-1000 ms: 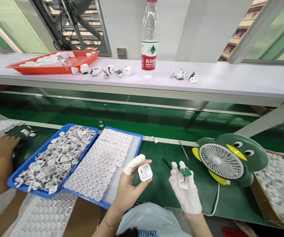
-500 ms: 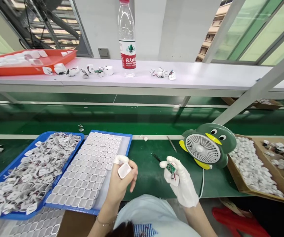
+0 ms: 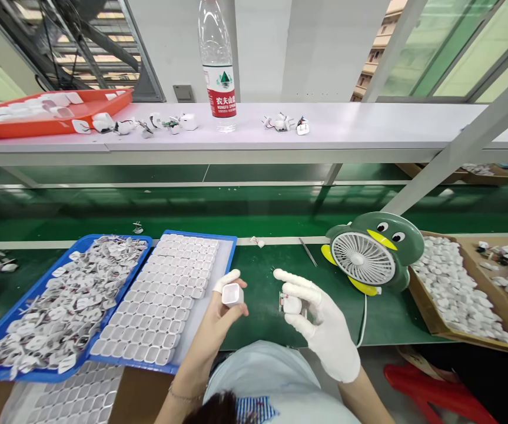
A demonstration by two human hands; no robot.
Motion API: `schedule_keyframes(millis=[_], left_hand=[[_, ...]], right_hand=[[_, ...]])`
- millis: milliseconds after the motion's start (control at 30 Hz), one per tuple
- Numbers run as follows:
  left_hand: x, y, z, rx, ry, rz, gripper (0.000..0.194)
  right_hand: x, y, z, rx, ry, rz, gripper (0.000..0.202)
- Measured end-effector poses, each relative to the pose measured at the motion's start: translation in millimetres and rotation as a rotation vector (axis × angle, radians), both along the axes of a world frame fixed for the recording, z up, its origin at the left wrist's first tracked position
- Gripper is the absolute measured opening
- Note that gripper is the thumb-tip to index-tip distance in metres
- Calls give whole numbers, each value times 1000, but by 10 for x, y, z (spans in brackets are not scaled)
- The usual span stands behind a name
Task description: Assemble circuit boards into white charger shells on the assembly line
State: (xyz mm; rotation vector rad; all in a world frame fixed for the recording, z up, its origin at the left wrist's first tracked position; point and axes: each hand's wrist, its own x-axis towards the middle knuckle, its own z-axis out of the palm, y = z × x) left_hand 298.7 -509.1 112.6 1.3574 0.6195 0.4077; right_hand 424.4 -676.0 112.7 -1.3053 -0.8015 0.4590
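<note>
1. The left hand [image 3: 218, 315], bare but for a white finger cot, is pinching a small white plastic shell [image 3: 232, 294] between thumb and fingertips, above the green bench mat [image 3: 258, 306].
2. The right hand [image 3: 319, 324], in a white glove, is gripping a small circuit-board part [image 3: 288, 304] with thumb and bent fingers, while its forefinger is pointing left toward the shell; the two parts are sitting near each other, not touching.
3. Just left of the left hand, a blue tray of empty white shells [image 3: 169, 294] is lying beside a blue tray of loose parts [image 3: 59, 300].
4. Right of the gloved hand, a green penguin-shaped fan [image 3: 368, 256] is standing, with a cardboard box of white pieces [image 3: 452, 294] past it.
5. Tweezers [image 3: 308, 252] are lying on the mat behind the hands.
6. On the far shelf a water bottle [image 3: 217, 65] and an orange tray [image 3: 46, 112] are standing, well apart from the hands.
</note>
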Motion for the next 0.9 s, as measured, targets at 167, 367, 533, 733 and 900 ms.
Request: schedule_keyframes(millis=[167, 367, 533, 733, 900], left_hand=[[-9, -68, 100, 300, 68, -196, 46], [25, -119, 216, 602, 148, -225, 32], [-22, -134, 186, 796, 120, -216, 40], [-106, -135, 156, 992, -2, -180, 49], [-130, -139, 163, 1066, -59, -187, 56]], right_hand=[[-74, -68, -30, -24, 237, -12, 39], [-141, -161, -94, -12, 303, 43, 43], [-91, -150, -31, -115, -7, 27, 32], [-110, -94, 102, -236, -358, -25, 37], [-164, -36, 104, -241, -407, -93, 64]])
